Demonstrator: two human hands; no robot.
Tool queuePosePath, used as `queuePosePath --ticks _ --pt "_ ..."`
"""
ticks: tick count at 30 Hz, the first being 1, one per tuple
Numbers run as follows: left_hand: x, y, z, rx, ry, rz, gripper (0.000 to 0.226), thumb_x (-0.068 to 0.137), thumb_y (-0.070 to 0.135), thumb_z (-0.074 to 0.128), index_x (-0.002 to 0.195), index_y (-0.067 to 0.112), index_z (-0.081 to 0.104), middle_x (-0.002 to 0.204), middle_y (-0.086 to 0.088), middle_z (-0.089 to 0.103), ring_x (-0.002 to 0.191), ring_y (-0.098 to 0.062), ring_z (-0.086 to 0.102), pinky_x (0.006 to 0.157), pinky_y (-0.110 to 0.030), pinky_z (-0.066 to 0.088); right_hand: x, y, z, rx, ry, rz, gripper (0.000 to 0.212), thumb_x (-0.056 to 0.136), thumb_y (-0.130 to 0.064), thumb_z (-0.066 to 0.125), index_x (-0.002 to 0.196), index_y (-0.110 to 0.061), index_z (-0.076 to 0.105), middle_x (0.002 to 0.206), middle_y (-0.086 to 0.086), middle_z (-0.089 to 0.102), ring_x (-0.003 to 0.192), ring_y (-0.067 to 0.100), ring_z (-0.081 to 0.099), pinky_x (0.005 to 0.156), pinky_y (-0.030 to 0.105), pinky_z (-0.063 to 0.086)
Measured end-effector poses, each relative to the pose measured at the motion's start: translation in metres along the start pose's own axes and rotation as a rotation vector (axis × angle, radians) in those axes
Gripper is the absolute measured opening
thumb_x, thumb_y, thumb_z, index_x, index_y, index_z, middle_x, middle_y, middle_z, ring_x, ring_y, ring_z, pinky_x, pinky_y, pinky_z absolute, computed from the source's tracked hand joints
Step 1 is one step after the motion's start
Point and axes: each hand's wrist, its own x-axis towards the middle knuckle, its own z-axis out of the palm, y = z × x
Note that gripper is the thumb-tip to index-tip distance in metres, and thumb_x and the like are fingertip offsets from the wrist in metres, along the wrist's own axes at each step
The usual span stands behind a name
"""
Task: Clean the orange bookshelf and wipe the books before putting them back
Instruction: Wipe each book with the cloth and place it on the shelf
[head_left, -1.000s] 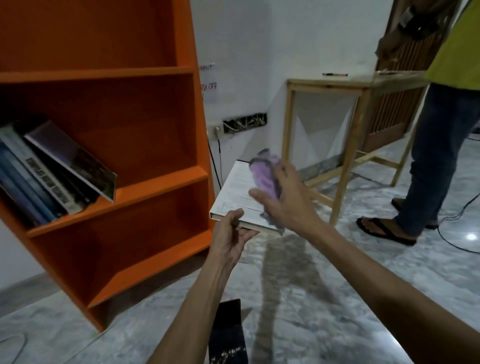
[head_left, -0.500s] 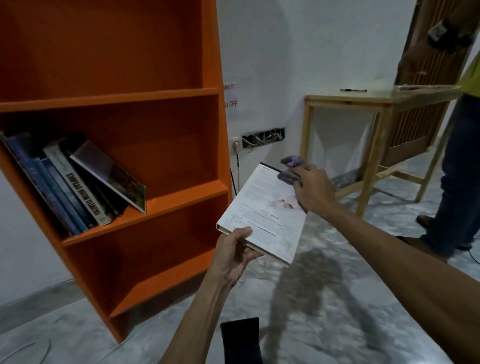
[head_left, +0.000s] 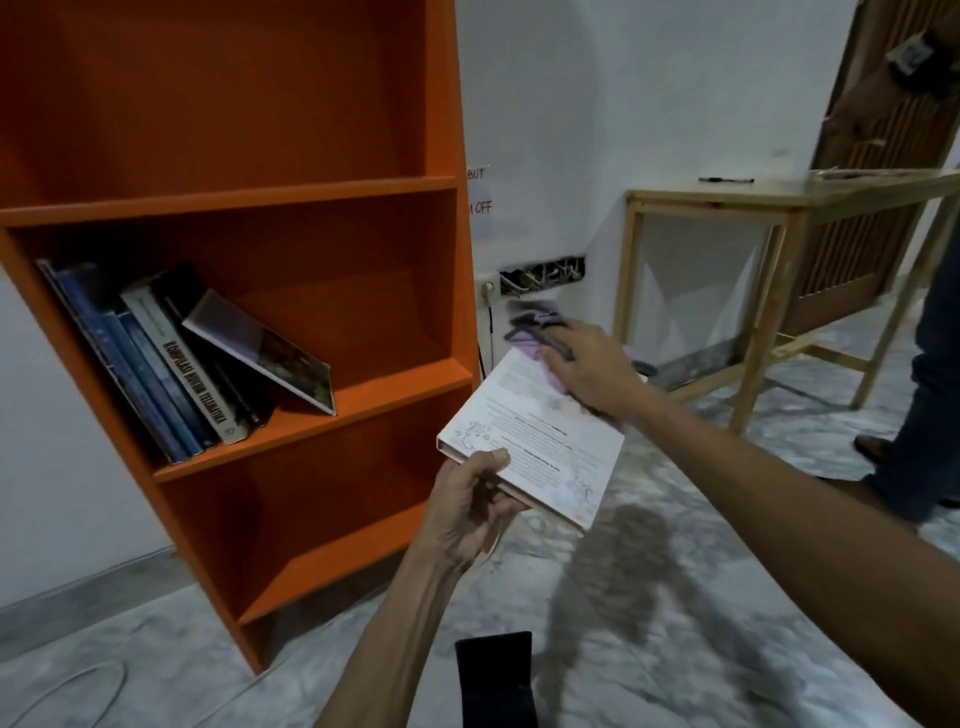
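While the left hand (head_left: 470, 506) is pinching the white book (head_left: 535, 434) in its grip, the right hand (head_left: 592, 366) is pressing a purple cloth (head_left: 530, 338) onto its cover

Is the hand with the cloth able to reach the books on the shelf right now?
Probably not without moving first. The right hand is pressing the purple cloth on the white book, off to the right of the bookshelf. The leaning books sit deep on the left; nothing blocks them.

Your tall orange wooden bookshelf (head_left: 291, 182) stands on the grey marbled floor (head_left: 649, 597); its middle shelf carries a leaning row of blue and white books (head_left: 171, 374). A pale wooden table (head_left: 769, 202) holds a black pen (head_left: 725, 180).
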Motion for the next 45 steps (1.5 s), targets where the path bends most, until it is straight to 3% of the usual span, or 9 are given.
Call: queuePosePath --ticks 5,9,12,22,26,28,31,40,45 --pt "0.008 0.001 -0.007 0.070 0.047 0.046 0.033 0.078 0.001 0.062 0.111 0.007 0.063 0.091 -0.015 0.070 0.083 -0.029 0.054 0.061 -0.034 0.042 0.001 0.014 -0.015 -0.010 0.197 0.253 0.021 0.095 -0.019 0.051 0.105 -0.009 0.066 0.098 0.018 0.063 0.089 0.038 0.061 0.069 0.034 0.044" --pt "0.016 0.007 0.000 0.027 0.095 0.076 0.023 0.074 0.001 0.063 0.093 0.011 0.071 0.086 -0.014 0.059 0.075 -0.023 0.049 0.065 -0.038 0.032 -0.051 -0.060 -0.026 0.356 0.117 -0.159 0.041 0.095 -0.014 0.053 0.132 -0.031 0.055 0.107 -0.001 0.055 0.095 0.015 0.055 0.079 0.026 0.046" --pt "0.018 0.008 0.003 0.051 0.123 0.086 0.019 0.085 -0.002 0.050 0.088 0.009 0.065 0.082 -0.012 0.061 0.070 -0.021 0.058 0.062 -0.036 0.046 -0.077 -0.066 0.000 0.205 -0.069 -0.373 0.031 0.096 -0.025 0.053 0.123 -0.017 0.064 0.136 0.004 0.055 0.119 0.018 0.053 0.097 0.041 0.046" --pt "0.001 0.020 -0.008 0.063 -0.002 0.111 0.035 0.083 0.000 0.057 0.117 0.009 0.060 0.111 -0.016 0.071 0.089 -0.031 0.072 0.071 -0.051 0.058 -0.029 0.055 -0.008 0.181 0.176 0.506 0.023 0.094 -0.018 0.057 0.105 -0.003 0.070 0.112 0.018 0.068 0.097 0.035 0.065 0.079 0.031 0.047" --pt "0.009 0.029 -0.004 -0.079 0.014 0.091 0.041 0.072 0.005 0.062 0.113 0.005 0.060 0.104 -0.018 0.072 0.088 -0.031 0.071 0.079 -0.048 0.052 -0.045 0.060 -0.012 0.970 0.133 1.052 0.023 0.097 -0.017 0.047 0.083 -0.009 0.063 0.085 0.010 0.069 0.066 0.021 0.067 0.059 0.026 0.055" --pt "0.016 0.034 0.000 -0.142 -0.011 0.091 0.046 0.073 0.004 0.061 0.119 0.005 0.058 0.115 -0.021 0.069 0.104 -0.036 0.066 0.083 -0.052 0.049 -0.058 0.032 -0.019 1.482 0.049 1.055 0.044 0.103 -0.027 0.042 0.070 -0.009 0.066 0.067 0.007 0.069 0.051 0.016 0.066 0.046 0.021 0.051" --pt "0.024 0.038 0.008 -0.167 -0.031 0.101 0.048 0.075 0.003 0.059 0.123 0.004 0.056 0.122 -0.023 0.064 0.114 -0.040 0.060 0.083 -0.057 0.051 -0.064 -0.012 -0.032 1.790 -0.105 0.891 0.062 0.095 -0.062 0.041 0.109 -0.011 0.073 0.104 0.016 0.074 0.087 0.027 0.074 0.064 0.037 0.061" --pt "0.021 0.051 0.019 0.027 0.006 -0.066 0.038 0.088 0.007 0.060 0.125 0.004 0.053 0.112 -0.020 0.069 0.090 -0.032 0.071 0.080 -0.054 0.056 -0.036 -0.025 -0.020 1.485 0.019 0.791 0.037 0.088 -0.011 0.069 0.119 0.008 0.062 0.118 0.035 0.063 0.098 0.032 0.066 0.090 0.043 0.053" --pt "0.025 0.071 0.008 0.053 0.143 -0.187 0.089 0.084 0.046 0.068 0.150 0.006 0.023 0.148 -0.031 0.032 0.119 -0.053 0.048 0.092 -0.068 0.042 -0.041 -0.030 -0.029 0.691 0.164 0.418 0.026 0.075 -0.035 0.073 0.096 -0.021 0.067 0.094 0.000 0.074 0.084 0.021 0.071 0.077 0.045 0.060"
